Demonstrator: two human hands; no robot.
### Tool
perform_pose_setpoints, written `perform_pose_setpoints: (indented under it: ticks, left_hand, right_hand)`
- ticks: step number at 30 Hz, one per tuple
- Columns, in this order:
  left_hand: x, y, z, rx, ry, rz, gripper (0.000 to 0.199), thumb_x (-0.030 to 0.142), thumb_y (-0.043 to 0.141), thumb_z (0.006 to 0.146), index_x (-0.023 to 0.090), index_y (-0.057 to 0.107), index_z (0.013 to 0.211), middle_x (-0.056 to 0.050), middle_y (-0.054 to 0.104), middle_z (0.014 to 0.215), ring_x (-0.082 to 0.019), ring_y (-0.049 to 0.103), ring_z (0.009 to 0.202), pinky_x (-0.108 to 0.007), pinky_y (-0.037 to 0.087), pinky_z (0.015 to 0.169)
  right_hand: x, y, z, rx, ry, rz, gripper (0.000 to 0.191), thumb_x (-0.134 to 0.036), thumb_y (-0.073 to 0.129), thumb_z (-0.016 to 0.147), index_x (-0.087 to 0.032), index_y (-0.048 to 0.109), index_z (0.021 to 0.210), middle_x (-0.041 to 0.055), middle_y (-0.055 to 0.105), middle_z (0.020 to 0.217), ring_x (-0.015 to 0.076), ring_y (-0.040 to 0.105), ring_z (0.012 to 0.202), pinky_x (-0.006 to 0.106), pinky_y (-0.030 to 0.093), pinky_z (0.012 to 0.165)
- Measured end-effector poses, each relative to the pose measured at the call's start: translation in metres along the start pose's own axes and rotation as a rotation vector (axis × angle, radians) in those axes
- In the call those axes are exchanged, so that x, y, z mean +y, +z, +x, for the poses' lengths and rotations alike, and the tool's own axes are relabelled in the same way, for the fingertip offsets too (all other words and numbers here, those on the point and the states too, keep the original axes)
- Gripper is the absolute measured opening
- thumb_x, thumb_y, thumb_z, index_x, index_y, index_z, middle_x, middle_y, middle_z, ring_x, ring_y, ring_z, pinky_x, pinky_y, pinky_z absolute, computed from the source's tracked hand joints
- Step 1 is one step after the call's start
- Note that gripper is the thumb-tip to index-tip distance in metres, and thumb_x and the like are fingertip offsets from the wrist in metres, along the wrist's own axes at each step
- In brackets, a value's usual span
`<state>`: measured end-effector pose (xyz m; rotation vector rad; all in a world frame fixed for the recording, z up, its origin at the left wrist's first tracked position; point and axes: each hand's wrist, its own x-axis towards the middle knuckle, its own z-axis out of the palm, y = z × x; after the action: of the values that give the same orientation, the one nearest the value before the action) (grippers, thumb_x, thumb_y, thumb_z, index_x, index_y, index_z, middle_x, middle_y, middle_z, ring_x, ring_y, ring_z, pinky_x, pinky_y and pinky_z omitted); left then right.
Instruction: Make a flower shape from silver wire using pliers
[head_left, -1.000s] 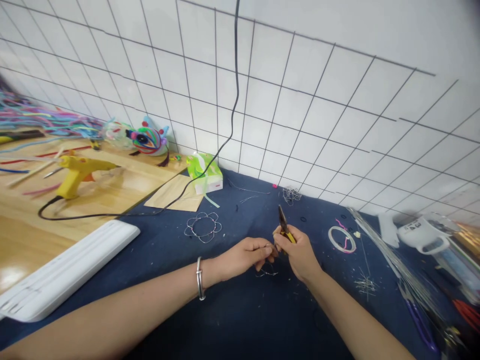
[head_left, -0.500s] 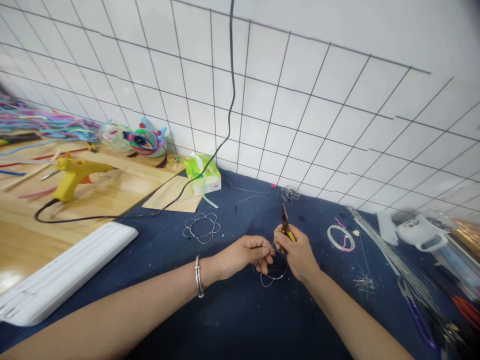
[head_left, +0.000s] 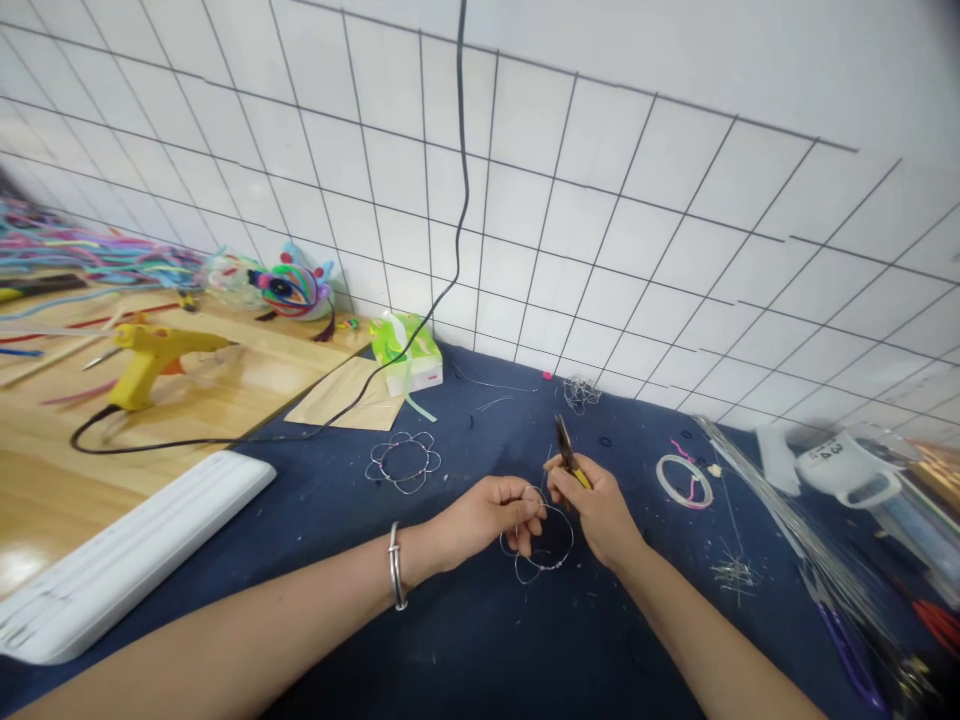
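My left hand pinches a thin wire ring, whose loop hangs down to the right of the fingers with small pinkish beads along its lower side. Smaller wire loops stick out below it. In my right hand are yellow-handled pliers, their dark jaws pointing up and away from me. A strand of wire rises between the two hands; whether the right fingertips also hold it I cannot tell. To the left on the dark blue mat lies a flower-shaped wire ring with beads.
A yellow glue gun and a white slab-like object lie left. Behind are a green tissue pack and tangled wire. A tape-like roll, wire bundle, purple-handled tool and white mug stand right.
My right hand and the pliers have shifted slightly down. The held wire ring hangs rounder and a little lower from my left hand, with a small gap between the hands.
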<state>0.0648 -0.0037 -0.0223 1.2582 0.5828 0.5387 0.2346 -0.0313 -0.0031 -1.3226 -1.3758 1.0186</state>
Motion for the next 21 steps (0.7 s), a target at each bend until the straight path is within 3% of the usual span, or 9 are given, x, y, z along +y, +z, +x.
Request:
perform_pose_setpoints:
  ticks: [3,6,11,15,21]
  left_hand:
    - [0.002,-0.003,0.003,0.108,0.026,0.026,0.023,0.035,0.05,0.081,0.013,0.054,0.081,-0.001,0.059,0.071,-0.007,0.054,0.052,-0.019,0.037,0.049]
    - [0.005,-0.006,0.006,0.181,0.055,0.048,0.023,0.035,0.05,0.081,0.012,0.054,0.077,-0.001,0.058,0.069,-0.007,0.052,0.05,-0.019,0.038,0.049]
    - [0.006,-0.01,0.007,0.209,0.086,0.063,0.021,0.034,0.05,0.081,0.013,0.053,0.079,-0.001,0.058,0.072,-0.006,0.051,0.051,-0.021,0.041,0.053]
    - [0.002,-0.01,0.007,0.191,0.085,0.09,0.021,0.033,0.047,0.083,0.013,0.053,0.078,-0.001,0.057,0.072,-0.006,0.051,0.052,-0.02,0.039,0.052]
    - [0.003,-0.011,0.008,0.188,0.099,0.124,0.02,0.032,0.045,0.084,0.013,0.052,0.079,0.0,0.056,0.072,-0.006,0.048,0.051,-0.02,0.036,0.051]
  right_hand:
    - [-0.004,-0.015,-0.005,0.014,-0.068,-0.33,0.025,-0.039,0.046,0.083,-0.019,0.057,0.093,0.0015,0.057,0.078,0.0138,0.053,0.069,0.026,0.041,0.066]
    - [0.001,-0.03,-0.013,-0.035,-0.246,-0.658,0.027,-0.04,0.048,0.083,-0.02,0.056,0.099,0.0044,0.059,0.088,0.0167,0.054,0.078,0.028,0.042,0.071]
    - [0.014,-0.039,-0.024,-0.078,-0.505,-1.094,0.029,-0.04,0.049,0.084,-0.018,0.057,0.099,0.0075,0.058,0.083,0.0191,0.053,0.078,0.029,0.041,0.068]
    - [0.015,-0.035,-0.024,-0.042,-0.575,-1.288,0.028,-0.039,0.048,0.085,-0.018,0.058,0.099,0.0077,0.058,0.081,0.0192,0.053,0.076,0.028,0.04,0.066]
    - [0.011,-0.033,-0.025,-0.005,-0.619,-1.392,0.027,-0.038,0.049,0.084,-0.017,0.059,0.099,0.0078,0.057,0.077,0.019,0.051,0.072,0.029,0.038,0.063]
